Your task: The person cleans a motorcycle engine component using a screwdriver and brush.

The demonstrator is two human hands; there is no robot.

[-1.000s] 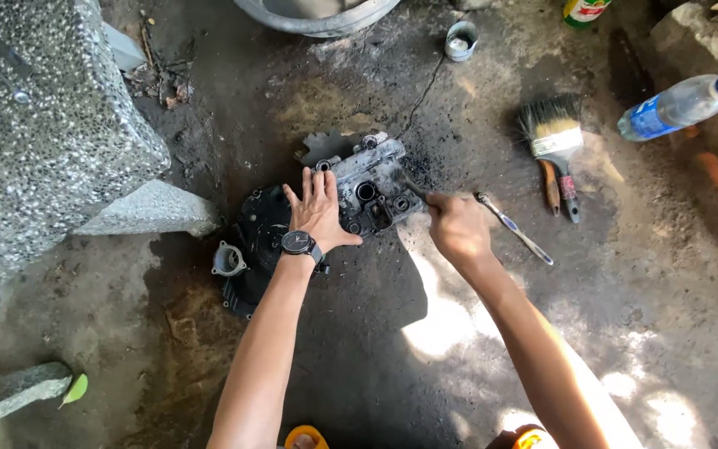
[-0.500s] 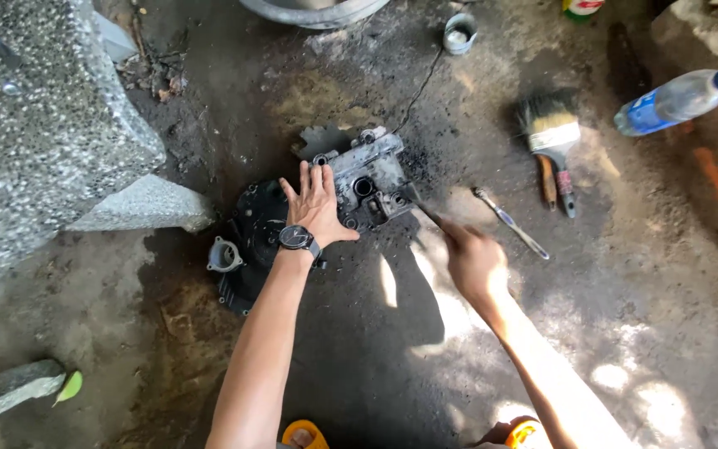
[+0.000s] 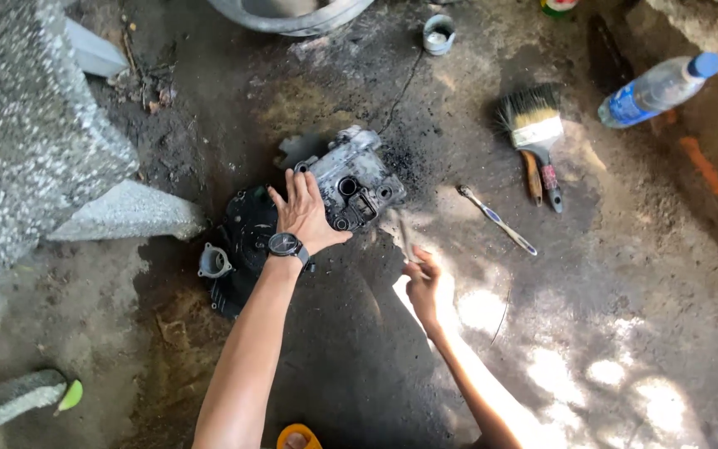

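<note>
A grimy grey-and-black engine cover [image 3: 351,179] lies on the dirty concrete floor. My left hand [image 3: 302,212], with a black wristwatch on the wrist, rests flat on the cover's middle, fingers spread. My right hand [image 3: 427,287] is below and to the right of the cover, closed on a thin dark tool [image 3: 402,233] whose tip points up toward the cover's lower right corner. The tool is blurred, so its kind is unclear.
A toothbrush [image 3: 496,219] lies right of the cover. Two paintbrushes [image 3: 533,137] sit further right, a plastic bottle [image 3: 656,87] beyond. A small tin can [image 3: 439,35] and a metal basin [image 3: 292,12] are at the top. A speckled stone block [image 3: 35,141] stands left.
My right hand has pulled the tool back from the cover's right side, down and toward me. My left hand stays pressed on the cover. The view has shifted slightly.
</note>
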